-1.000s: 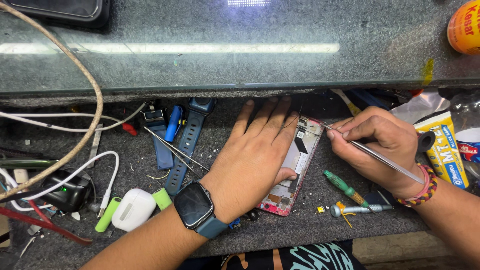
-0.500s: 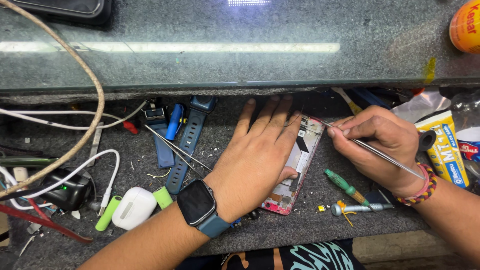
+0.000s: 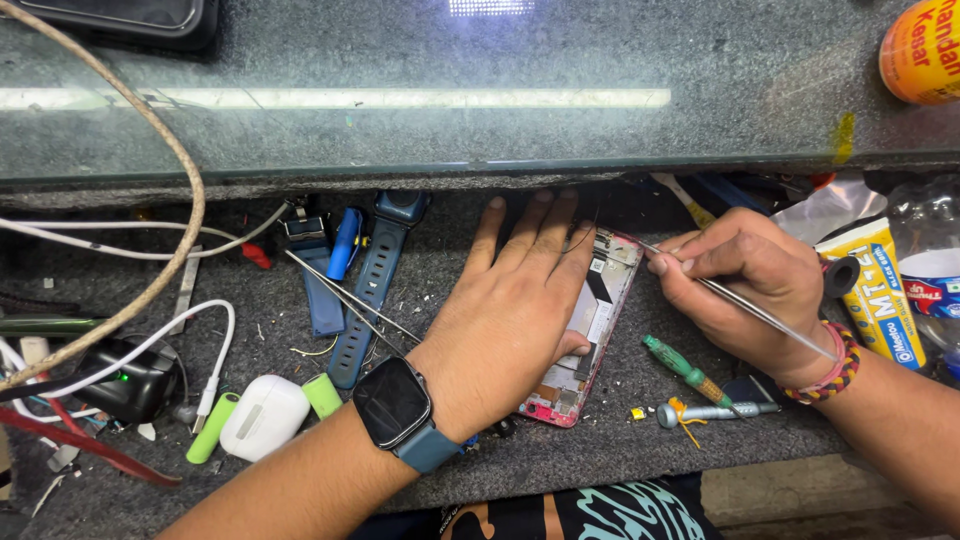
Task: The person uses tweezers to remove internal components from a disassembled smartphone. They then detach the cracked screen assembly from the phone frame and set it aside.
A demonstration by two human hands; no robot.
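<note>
- The left hand (image 3: 515, 310) lies flat on an opened phone (image 3: 590, 330), fingers released and spread, pressing it to the grey surface (image 3: 460, 260).
- The right hand (image 3: 745, 280) has its fingers clenched on thin tweezers (image 3: 740, 305), whose tip touches the phone's upper right corner.
- The phone lies mid-surface, tilted, partly under the left palm.
- A green screwdriver (image 3: 685, 370) lies just right of the phone; a white earbud case (image 3: 262, 415) and a blue watch strap (image 3: 370, 290) lie to the left.
</note>
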